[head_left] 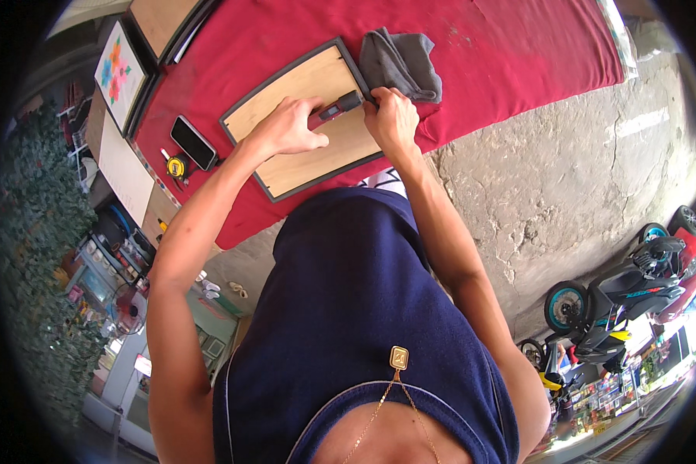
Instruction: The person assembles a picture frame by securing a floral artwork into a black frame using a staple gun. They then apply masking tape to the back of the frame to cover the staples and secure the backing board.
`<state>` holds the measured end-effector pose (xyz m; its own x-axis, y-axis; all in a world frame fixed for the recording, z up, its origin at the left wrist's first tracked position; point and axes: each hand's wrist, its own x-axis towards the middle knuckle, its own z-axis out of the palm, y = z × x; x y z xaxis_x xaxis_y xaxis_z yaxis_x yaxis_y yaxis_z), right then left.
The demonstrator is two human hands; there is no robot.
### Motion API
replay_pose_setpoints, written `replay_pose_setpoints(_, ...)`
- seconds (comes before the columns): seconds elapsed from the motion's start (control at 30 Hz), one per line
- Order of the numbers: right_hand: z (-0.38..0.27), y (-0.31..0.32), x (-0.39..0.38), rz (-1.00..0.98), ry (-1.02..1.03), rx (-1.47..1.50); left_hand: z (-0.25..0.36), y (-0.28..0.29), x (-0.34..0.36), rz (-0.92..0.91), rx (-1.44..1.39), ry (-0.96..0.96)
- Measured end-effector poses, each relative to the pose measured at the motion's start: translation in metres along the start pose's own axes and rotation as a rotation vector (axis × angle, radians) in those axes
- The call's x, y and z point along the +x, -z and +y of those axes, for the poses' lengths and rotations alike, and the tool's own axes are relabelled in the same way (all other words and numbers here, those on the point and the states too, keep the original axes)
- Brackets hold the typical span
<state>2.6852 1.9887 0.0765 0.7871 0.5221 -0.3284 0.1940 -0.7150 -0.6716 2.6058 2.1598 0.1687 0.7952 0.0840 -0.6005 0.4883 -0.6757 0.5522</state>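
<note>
Has wooden backing seated in a black frame on the red-draped bench; apparently leaves right-rail work unfinished. Grips a red-and-black handheld tool in the left hand; curls the right hand at that rail, hold unclear. Has grey cloth far right.

I make out smooth, matt wood on the board, a dark matt frame and a plastic-looking tool. From here the tablecloth and rag read as cloth, the phone glossy, the floor rough concrete.
</note>
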Motion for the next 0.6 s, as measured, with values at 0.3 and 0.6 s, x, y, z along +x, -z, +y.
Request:
replay_pose_setpoints(0.3, -0.001, -0.006, 0.005, 0.048, 0.037, -0.025, 0.021, 0.002, 0.012, -0.04, 0.105, 0.078)
replay_pose_setpoints(0.6, 0.002, -0.011, 0.011, 0.019, 0.084, -0.012, 0.038, 0.011, 0.031, -0.192, 0.259, 0.208)
